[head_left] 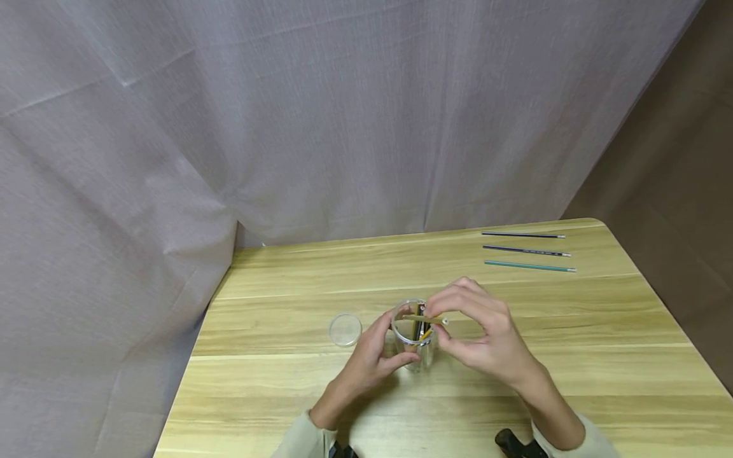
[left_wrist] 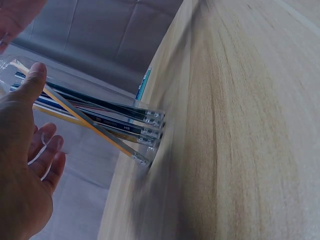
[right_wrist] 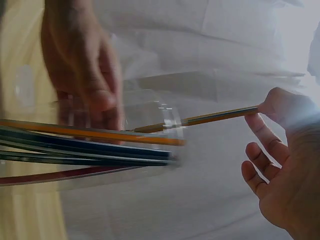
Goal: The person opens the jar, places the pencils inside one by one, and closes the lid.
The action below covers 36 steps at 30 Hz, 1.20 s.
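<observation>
Right fingers pinch a pencil; grey curtain behind woodgrain table.

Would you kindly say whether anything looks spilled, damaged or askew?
Nothing stands out: three dark and teal pencils lie neatly spaced, the clear cylindrical jar looks intact, and the round clear lid lies flat.
</observation>
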Available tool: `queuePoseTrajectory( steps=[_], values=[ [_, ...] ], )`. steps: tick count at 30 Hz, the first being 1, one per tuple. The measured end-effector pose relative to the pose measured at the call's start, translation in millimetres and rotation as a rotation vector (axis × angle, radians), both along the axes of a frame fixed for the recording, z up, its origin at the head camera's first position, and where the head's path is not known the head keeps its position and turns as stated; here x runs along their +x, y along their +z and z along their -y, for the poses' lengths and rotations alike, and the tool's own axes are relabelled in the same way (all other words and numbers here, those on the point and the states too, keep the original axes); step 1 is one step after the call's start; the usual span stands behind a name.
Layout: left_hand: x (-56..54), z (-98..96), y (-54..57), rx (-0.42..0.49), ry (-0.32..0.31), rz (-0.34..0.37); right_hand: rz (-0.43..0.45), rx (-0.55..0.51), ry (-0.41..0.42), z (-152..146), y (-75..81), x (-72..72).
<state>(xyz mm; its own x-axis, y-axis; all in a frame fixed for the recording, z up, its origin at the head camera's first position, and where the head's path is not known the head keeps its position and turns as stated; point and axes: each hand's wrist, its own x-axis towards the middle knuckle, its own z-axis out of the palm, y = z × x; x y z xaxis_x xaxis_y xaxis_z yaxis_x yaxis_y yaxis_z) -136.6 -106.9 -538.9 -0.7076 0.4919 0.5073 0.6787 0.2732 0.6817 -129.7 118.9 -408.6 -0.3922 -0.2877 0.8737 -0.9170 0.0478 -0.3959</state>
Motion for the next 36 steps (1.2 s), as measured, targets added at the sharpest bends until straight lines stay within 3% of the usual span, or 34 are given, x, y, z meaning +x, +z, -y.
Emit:
queuePoseTrajectory(
  steps=[8,15,25,36],
  values=[
    [0.4,0.6,-0.6,-0.006,-0.007,0.003,0.071,0.108,-0.062,4,-29.2,-1.0],
    [0.3,0.1,-0.6,-0.003,-0.012,0.01,0.08,0.174,-0.112,5,-43.7,1.1],
    [0.4,0.1,-0.7,-0.006,-0.021,0.008,0.065,0.217,-0.122,5,-54.2,5.3],
    [0.8,0.5,-0.9,0.001,-0.037,0.011,0.054,0.22,-0.125,2,-55.1,9.4]
  ],
)
